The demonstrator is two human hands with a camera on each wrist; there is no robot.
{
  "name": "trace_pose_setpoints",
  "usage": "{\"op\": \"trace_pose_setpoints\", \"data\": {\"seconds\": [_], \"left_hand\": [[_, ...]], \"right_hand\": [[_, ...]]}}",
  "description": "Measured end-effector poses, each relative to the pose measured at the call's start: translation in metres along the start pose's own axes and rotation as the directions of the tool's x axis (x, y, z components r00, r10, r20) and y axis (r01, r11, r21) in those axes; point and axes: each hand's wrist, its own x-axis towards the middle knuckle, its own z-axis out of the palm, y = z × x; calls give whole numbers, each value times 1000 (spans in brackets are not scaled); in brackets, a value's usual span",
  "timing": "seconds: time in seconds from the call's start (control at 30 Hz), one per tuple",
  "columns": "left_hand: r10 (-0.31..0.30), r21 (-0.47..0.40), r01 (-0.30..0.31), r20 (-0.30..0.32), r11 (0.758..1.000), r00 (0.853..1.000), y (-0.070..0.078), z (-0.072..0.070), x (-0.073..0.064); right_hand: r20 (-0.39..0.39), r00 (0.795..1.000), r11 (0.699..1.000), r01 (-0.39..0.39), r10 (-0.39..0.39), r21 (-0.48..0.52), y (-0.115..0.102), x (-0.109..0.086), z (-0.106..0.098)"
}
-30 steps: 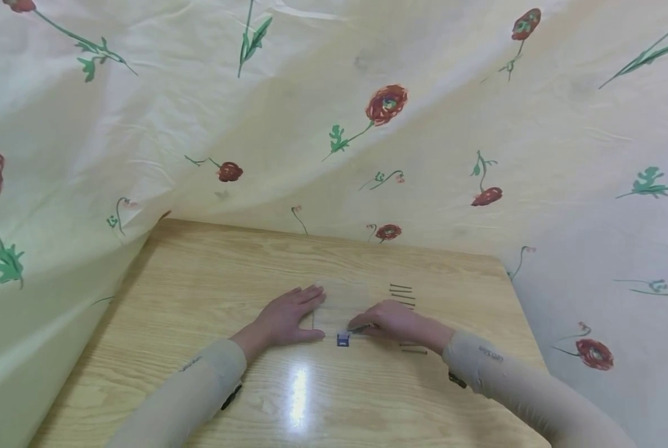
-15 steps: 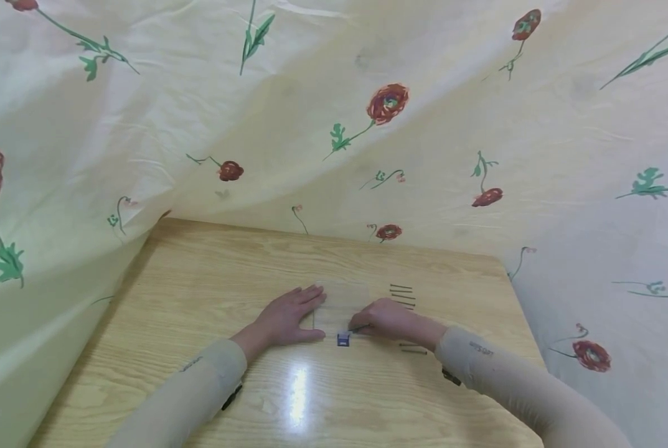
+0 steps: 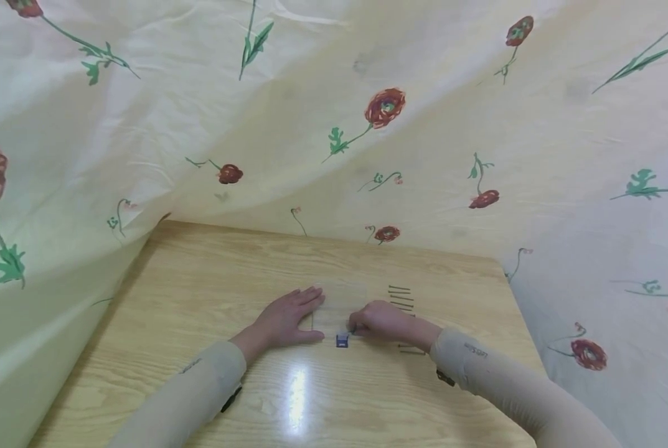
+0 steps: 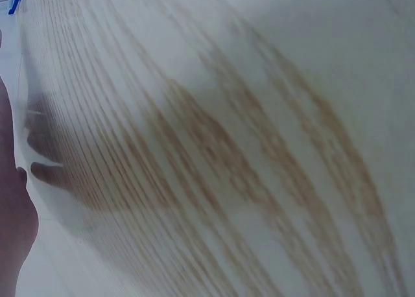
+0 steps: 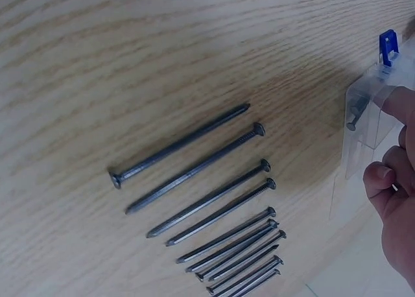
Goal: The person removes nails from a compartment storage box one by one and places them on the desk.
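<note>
A clear plastic box [image 3: 339,300] with a blue latch [image 3: 342,340] lies on the table between the hands. The left hand [image 3: 287,316] is spread beside the box's left edge, thumb apart from the other fingers; the left wrist view catches just part of that hand [image 4: 14,225]. At the box's front right corner is the right hand [image 3: 388,319]. In the right wrist view, the right hand [image 5: 395,174] reaches its index finger into the box and holds a nail [image 5: 355,115] there, seen through the clear wall. The nail's far end is hidden by the finger.
Several loose nails [image 5: 201,161] lie in a row on the table to the right of the box, some under the right forearm in the head view. The wood-grain table [image 3: 227,261] is bordered behind and at the sides by a flowered cloth [image 3: 289,124].
The right forearm has shifted slightly left, and the dark nail that showed between the right fingers is now mostly hidden in the head view. The left hand stays in place.
</note>
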Motion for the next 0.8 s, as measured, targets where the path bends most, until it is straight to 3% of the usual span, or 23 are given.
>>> {"op": "trace_pose_setpoints", "data": {"seconds": [0.3, 0.8], "left_hand": [[-6, -7, 6, 0, 1000, 1000, 0, 0, -1], [3, 4, -3, 0, 1000, 1000, 1, 0, 0]], "right_hand": [[40, 999, 1000, -22, 22, -16, -2, 2, -2], [1, 999, 995, 43, -44, -88, 2, -2, 5]]}}
